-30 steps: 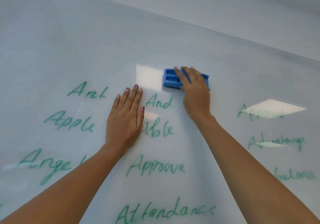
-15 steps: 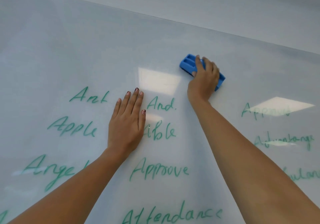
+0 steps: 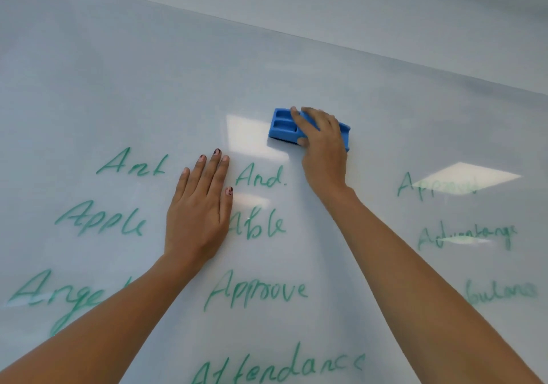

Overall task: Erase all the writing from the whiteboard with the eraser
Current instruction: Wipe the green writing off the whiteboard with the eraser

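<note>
The whiteboard (image 3: pixel 148 72) fills the view and carries several green handwritten words in three columns, such as "Ant" (image 3: pixel 132 162), "And." (image 3: pixel 261 177) and "Approve" (image 3: pixel 258 290). My right hand (image 3: pixel 323 149) presses a blue eraser (image 3: pixel 286 127) flat against the board, just above and right of "And.". My left hand (image 3: pixel 201 205) lies flat on the board with fingers together, between "Ant" and "And.", covering the start of "Able" (image 3: pixel 261 225). My left forearm hides part of "Angel" (image 3: pixel 56 291).
The board's top edge (image 3: pixel 326 38) runs diagonally across the upper view, with plain wall above it. Bright ceiling-light reflections (image 3: pixel 255 137) sit on the board left of the eraser and over the right column's words (image 3: pixel 465 179).
My right hand slid the eraser up and right, then back down and left to near where it began. My left hand stayed flat in place.
</note>
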